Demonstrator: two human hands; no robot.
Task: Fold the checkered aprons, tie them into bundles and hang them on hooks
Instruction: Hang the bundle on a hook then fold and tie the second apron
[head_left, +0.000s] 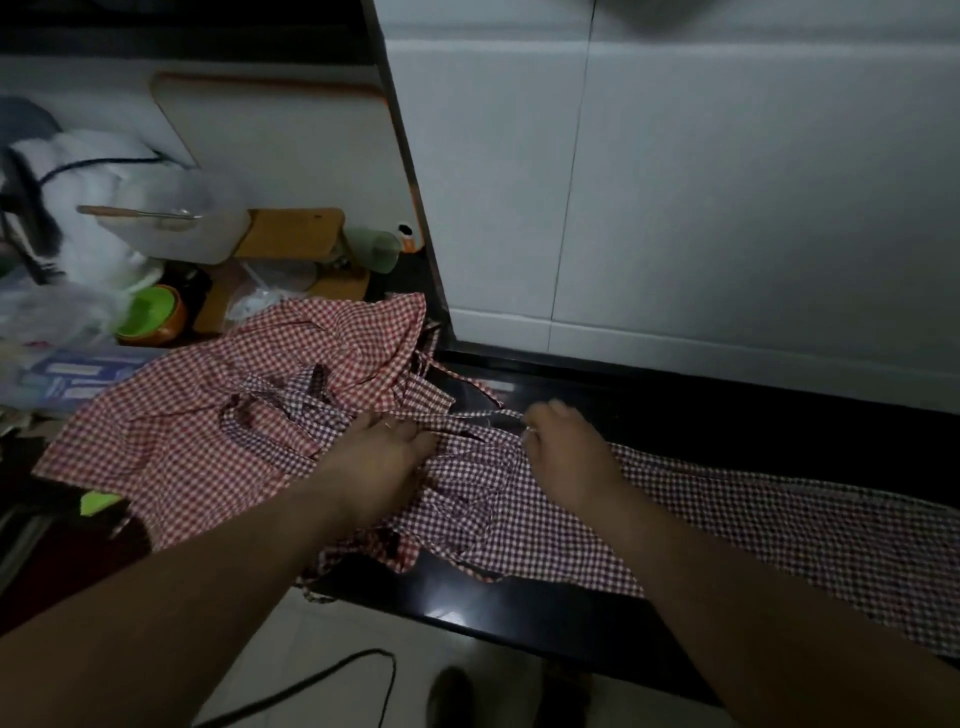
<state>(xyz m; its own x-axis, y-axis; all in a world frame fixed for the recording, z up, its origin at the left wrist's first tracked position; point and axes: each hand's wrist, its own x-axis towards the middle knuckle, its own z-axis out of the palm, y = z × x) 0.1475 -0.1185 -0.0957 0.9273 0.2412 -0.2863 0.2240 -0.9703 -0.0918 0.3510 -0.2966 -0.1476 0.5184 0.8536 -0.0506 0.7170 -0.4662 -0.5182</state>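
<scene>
The left hand (384, 447) and right hand (561, 441) both pinch a thin strap (470, 415) stretched taut between them, just above the purple checkered apron (675, 514), which lies rumpled on the dark surface (727, 415). That apron runs long from under the hands away to the right; the red checkered apron (182, 431) lies heaped left of the left hand. To my eye, the strap should be worked free of the tangle first, then the cloth smoothed flat before folding.
</scene>
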